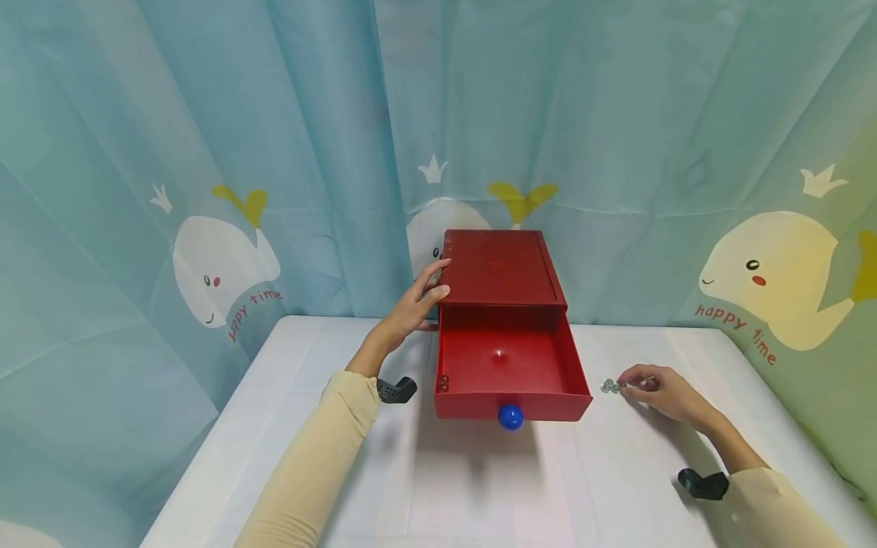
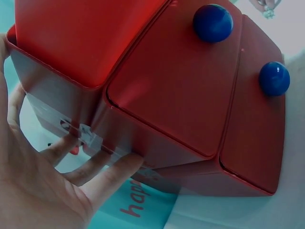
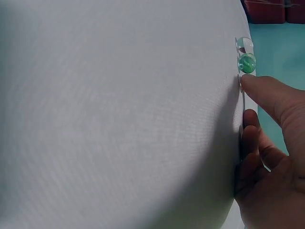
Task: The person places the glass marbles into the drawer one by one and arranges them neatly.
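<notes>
A red drawer cabinet [image 1: 503, 266] stands on the table with its top drawer [image 1: 507, 365] pulled out. My left hand [image 1: 411, 304] rests against the cabinet's left side, its fingers stretched along the wall in the left wrist view. Small brownish marbles [image 1: 444, 383] lie in the drawer's front left corner. To the right of the cabinet, my right hand [image 1: 661, 392] is down on the table, thumb and forefinger about a glass marble that they partly hide. Beside the thumb tip sit a green-swirled marble [image 3: 247, 63] and a clear marble [image 3: 245, 45].
A blue knob [image 1: 510, 417] juts from the open drawer's front. Two lower drawers, each with a blue knob [image 2: 213, 23], are closed. The white tabletop [image 1: 507, 502] meets a blue-green curtain [image 1: 329, 152] printed with whales behind the cabinet.
</notes>
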`<state>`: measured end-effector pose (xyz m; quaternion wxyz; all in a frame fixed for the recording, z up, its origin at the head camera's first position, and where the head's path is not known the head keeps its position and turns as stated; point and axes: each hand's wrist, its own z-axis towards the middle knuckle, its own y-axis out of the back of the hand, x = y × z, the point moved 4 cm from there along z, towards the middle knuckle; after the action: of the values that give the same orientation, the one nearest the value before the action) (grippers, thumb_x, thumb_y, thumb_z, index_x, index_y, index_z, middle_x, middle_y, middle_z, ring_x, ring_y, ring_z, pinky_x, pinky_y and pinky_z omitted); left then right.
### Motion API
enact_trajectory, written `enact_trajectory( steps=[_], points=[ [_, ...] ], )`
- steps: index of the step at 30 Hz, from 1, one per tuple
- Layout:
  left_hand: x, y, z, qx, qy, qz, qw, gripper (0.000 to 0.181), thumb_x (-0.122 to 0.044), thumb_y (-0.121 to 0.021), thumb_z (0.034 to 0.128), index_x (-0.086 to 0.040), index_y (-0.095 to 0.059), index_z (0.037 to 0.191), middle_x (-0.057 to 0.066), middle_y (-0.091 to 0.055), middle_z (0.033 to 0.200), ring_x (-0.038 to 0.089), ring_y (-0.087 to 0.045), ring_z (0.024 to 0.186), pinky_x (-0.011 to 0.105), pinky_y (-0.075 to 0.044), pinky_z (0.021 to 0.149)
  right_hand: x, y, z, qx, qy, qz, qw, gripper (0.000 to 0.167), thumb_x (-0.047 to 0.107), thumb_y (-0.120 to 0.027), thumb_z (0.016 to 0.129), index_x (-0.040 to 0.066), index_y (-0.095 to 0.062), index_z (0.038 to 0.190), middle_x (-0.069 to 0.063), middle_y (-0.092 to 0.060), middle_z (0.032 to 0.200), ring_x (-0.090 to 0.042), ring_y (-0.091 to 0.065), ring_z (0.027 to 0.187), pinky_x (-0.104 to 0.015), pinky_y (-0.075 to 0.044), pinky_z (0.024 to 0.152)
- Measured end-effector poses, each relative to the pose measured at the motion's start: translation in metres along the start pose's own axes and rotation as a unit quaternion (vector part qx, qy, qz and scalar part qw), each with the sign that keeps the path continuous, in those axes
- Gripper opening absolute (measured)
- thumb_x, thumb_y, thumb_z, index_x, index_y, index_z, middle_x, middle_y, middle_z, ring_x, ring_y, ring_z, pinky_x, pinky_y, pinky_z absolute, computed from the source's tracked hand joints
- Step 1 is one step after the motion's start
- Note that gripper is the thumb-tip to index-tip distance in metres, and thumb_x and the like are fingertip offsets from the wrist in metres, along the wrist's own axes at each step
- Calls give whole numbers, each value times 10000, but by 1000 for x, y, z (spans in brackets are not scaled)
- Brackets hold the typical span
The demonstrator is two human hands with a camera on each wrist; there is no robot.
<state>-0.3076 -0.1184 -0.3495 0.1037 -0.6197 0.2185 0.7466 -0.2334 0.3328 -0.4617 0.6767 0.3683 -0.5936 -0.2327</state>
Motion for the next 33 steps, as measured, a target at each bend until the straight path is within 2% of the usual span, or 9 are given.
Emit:
enact_trajectory(
  steps=[10, 15, 26, 33],
  points=[
    [-1, 0, 1, -35, 28, 34, 10000, 649, -431, -500, 994, -416, -266, 1599, 109, -311, 1604, 356, -424, 1403, 632, -516, 961, 2, 0, 0, -147, 101, -90, 9998, 127, 144, -728, 950, 108, -745, 1071, -83, -705, 1070, -235, -568, 936, -294, -504, 739],
    [-1, 0, 0, -44, 48, 75, 10000, 644, -444, -496, 999, -420, -266, 1599, 106, -301, 1615, 351, -418, 1409, 633, -513, 965, 1, -2, 0, -153, 78, -63, 9998, 126, 127, -731, 948, 99, -741, 1070, -84, -709, 1065, -242, -575, 954, -358, -504, 790],
    [-3, 1, -3, -25, 13, 37, 10000, 644, -432, -481, 1009, -397, -250, 1610, 114, -307, 1616, 365, -418, 1410, 638, -508, 968, 3, -1, 3, -47, -33, 57, 10000, 128, 138, -730, 952, 91, -745, 1069, -88, -712, 1064, -237, -567, 941, -331, -501, 760],
    [0, 0, -1, 14, 14, 80, 10000, 636, -430, -480, 1016, -398, -253, 1609, 111, -313, 1613, 366, -411, 1413, 633, -502, 982, 1, -3, 0, -126, -107, 50, 9999, 116, 138, -738, 945, 89, -750, 1050, -80, -710, 1049, -229, -546, 912, -323, -472, 738]
  ],
)
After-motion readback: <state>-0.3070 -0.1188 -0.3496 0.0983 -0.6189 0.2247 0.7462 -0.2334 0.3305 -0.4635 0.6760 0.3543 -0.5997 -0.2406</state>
